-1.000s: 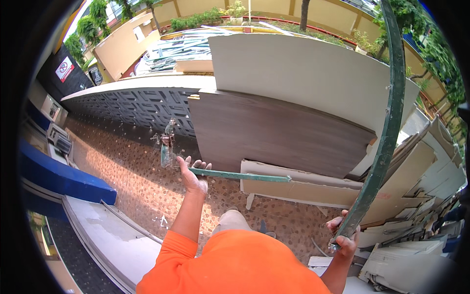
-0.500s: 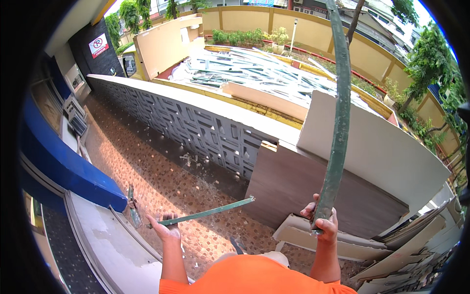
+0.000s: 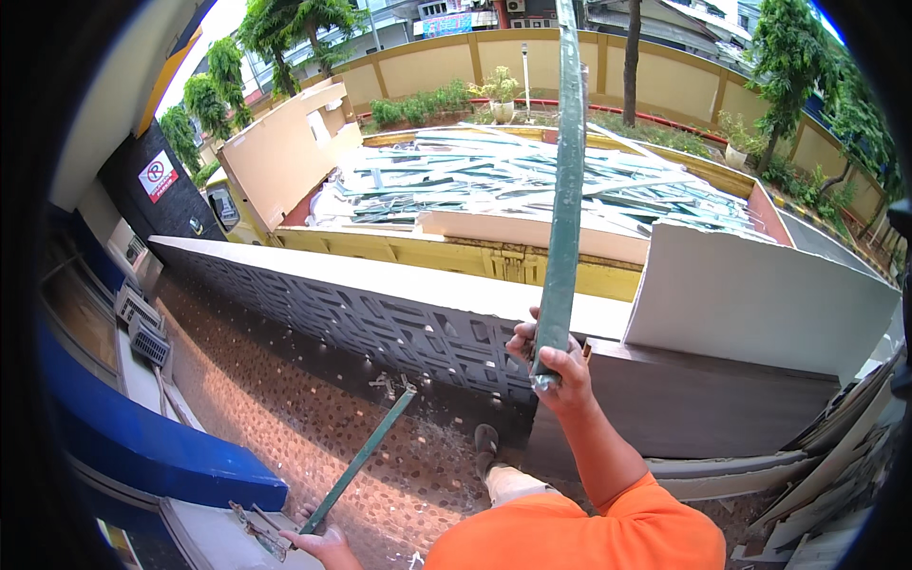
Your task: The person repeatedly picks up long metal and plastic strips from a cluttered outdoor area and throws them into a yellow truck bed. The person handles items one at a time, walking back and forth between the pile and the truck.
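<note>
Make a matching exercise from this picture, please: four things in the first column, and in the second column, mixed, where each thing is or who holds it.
Things:
1. long green strip
2. short green strip
3. white board
4. heap of green and white scrap

Places:
A. in the yellow truck bed beyond the wall
B. held upright in the right hand
C. leaning on the low wall at the right
D. held slanting over the pebble floor by the left hand

Pairs: 1-B, 2-D, 3-C, 4-A
</note>
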### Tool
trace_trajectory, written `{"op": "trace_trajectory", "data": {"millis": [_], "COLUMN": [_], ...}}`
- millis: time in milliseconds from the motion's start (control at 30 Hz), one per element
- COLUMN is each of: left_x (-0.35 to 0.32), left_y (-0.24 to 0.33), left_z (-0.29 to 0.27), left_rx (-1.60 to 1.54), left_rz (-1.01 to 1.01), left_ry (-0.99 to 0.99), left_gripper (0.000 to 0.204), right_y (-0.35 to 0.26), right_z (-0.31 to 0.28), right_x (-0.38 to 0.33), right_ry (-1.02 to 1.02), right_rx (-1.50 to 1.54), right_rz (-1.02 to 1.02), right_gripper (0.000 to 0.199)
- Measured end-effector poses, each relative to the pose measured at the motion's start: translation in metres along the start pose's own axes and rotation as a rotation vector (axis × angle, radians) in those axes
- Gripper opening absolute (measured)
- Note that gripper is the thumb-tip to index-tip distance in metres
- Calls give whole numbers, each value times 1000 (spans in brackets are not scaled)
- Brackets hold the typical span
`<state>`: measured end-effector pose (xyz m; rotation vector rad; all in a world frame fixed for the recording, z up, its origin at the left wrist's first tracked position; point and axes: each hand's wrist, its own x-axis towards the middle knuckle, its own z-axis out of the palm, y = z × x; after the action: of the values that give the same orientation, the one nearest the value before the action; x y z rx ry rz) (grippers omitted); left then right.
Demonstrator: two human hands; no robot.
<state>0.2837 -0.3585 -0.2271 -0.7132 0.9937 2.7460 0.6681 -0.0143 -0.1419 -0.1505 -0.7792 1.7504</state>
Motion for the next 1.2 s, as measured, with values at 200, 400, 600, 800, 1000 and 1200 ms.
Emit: {"op": "trace_trajectory", "data": {"millis": [200, 400, 600, 800, 1000, 1200], "left_x": [87, 102, 124, 131, 94, -18], "left_y": [-35, -93, -173, -305, -443, -613], "left_z": [106, 216, 300, 414, 520, 641], "left_rx": [-184, -144, 0, 182, 263, 279], "left_rz": [-42, -250, -372, -568, -961, -1191], "left_ry": [1, -202, -423, -562, -668, -1001], "left_gripper": [82, 85, 82, 71, 77, 110], "right_y": [-6, 78, 167, 137, 118, 167], "right_z": [-89, -138, -120, -124, -93, -26], "right_x": [280, 338, 259, 195, 129, 80], "right_ry": [537, 716, 765, 815, 1285, 1567], "right_rx": [-222, -550, -513, -710, -720, -739], "right_rz": [-114, 78, 158, 146, -185, -355], "right_gripper": [63, 62, 39, 36, 39, 36]}}
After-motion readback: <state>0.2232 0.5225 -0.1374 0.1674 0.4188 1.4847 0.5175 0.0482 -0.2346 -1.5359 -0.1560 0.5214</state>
